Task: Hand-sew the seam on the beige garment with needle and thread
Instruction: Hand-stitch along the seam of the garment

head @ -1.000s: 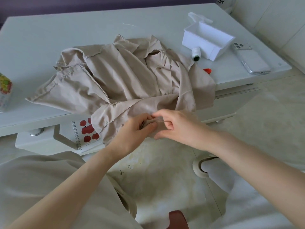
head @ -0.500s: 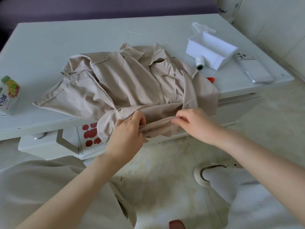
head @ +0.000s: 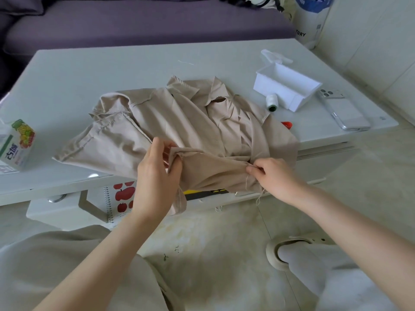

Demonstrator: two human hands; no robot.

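**Seam edge stretched between both hands at the table's near edge**

Head view. The garment [head: 179, 122] lies crumpled on the middle of the table [head: 112, 70], and its lower part hangs over the table's near edge. The left hand [head: 155, 176] pinches a fold of the cloth between thumb and fingers. The right hand [head: 274, 176] pinches the same edge further toward the table's right end, fingertips closed tight. The seam [head: 213, 157] runs between the two grips, off the table top and only lightly taut. Loose thread ends [head: 258, 196] dangle below the right hand. The needle cannot be made out; it may sit inside the right pinch.

The step in hand appears to be laying out the seam for a stitch, so the sewing seems to be at an early or middle stage. To do it well:
- Hold the edge flat and evenly tensioned, with both layers aligned.
- Move the grips closer together so the cloth does not sag.
- Keep the dangling ends out of the stitch line so they do not tangle.

A spool [head: 271, 102], box [head: 289, 86] and phone [head: 343, 113] sit at the table's right end, and a carton [head: 15, 144] at its left end.
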